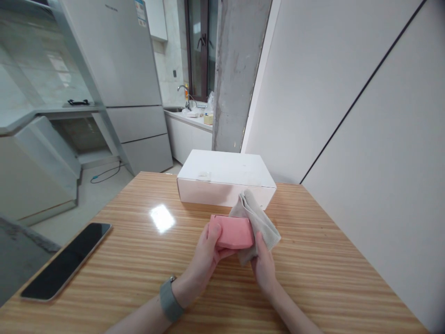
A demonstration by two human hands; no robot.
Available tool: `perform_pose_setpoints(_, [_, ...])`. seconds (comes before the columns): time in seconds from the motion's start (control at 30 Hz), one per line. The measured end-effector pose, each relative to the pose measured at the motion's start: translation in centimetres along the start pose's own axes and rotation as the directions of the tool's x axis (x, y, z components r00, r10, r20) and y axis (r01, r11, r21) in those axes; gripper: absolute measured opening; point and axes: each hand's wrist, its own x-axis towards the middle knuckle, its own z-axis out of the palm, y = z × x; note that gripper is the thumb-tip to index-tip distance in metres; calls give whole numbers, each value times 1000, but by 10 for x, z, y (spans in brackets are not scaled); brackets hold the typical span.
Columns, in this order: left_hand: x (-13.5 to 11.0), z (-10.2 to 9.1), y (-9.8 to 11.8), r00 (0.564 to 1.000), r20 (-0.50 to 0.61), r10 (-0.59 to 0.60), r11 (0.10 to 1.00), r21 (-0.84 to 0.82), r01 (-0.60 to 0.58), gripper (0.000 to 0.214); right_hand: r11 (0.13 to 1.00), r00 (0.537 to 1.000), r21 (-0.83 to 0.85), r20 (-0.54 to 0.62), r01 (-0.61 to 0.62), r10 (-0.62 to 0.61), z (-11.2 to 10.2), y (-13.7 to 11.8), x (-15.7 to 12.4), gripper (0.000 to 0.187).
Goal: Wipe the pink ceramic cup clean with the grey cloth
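Observation:
My left hand (207,253) is closed around the left end of a pink oblong case (232,232), holding it just above the wooden table (139,260). My right hand (264,266) grips a grey cloth (256,218), which is pressed against the right end of the case and sticks up behind it. A grey watch band sits on my left wrist. Both hands are in the middle of the table, in front of a white box.
A closed white cardboard box (225,178) lies on the table just behind the hands. A dark phone (67,260) lies face up near the left edge. A white wall runs along the right. A fridge, counter and sink stand beyond the table.

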Motion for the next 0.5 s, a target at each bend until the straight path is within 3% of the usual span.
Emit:
perform_pose_setpoints(0.1, [-1, 1, -4, 995, -49, 85, 996, 33, -84, 59, 997, 999, -74, -42, -19, 15, -3, 3, -6, 45])
perform_pose_setpoints(0.23, [-2, 0, -8, 970, -155, 188, 978, 114, -172, 59, 991, 999, -132, 16, -34, 36, -5, 6, -12, 47])
perform_pose_setpoints(0.37, [-1, 0, -6, 969, -200, 145, 980, 164, -112, 60, 996, 998, -59, -11, -70, 69, -3, 6, -6, 46])
perform_pose_setpoints(0.5, [6, -3, -5, 979, -193, 62, 996, 81, -47, 54, 990, 990, 83, -68, -115, 121, 3, -5, 7, 39])
